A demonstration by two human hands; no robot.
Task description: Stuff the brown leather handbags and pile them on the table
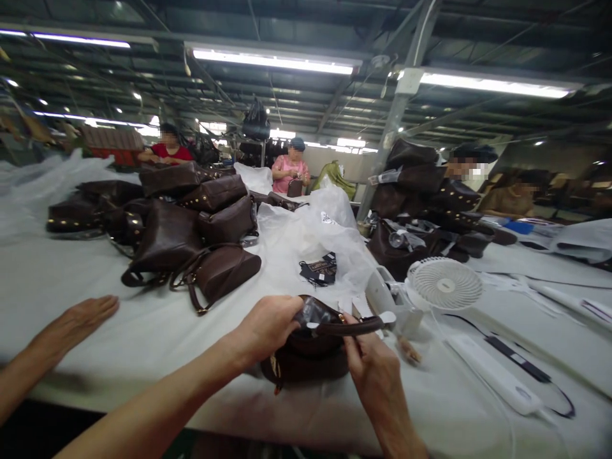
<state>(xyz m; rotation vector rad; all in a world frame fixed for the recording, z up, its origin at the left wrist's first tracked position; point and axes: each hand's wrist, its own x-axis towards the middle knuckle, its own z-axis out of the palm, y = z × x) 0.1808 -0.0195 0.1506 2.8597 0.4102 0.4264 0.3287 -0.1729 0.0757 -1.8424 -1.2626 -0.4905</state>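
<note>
A dark brown handbag (pixel 313 364) sits at the table's near edge, its top facing me. My left hand (pixel 268 326) is closed on the far left part of its rim, beside some clear plastic (pixel 315 312) in the opening. On the right, my right hand (pixel 375 358) pinches the bag where the handle (pixel 356 327) meets the rim. White wrapping shows on the handle's right end. A gold-coloured zip pull (pixel 276 370) hangs at the bag's left side. Beyond the bag, black tags with cords (pixel 319 270) rest on clear plastic bags (pixel 329 223).
Another person's hand (pixel 88 315) lies flat on the white table cover (pixel 157 341) at left. Brown handbags (pixel 167 236) are piled behind it; more bags (pixel 415 185) stack up at right. A white fan (pixel 444 284) and a power strip (pixel 495 373) are right. Co-workers sit beyond.
</note>
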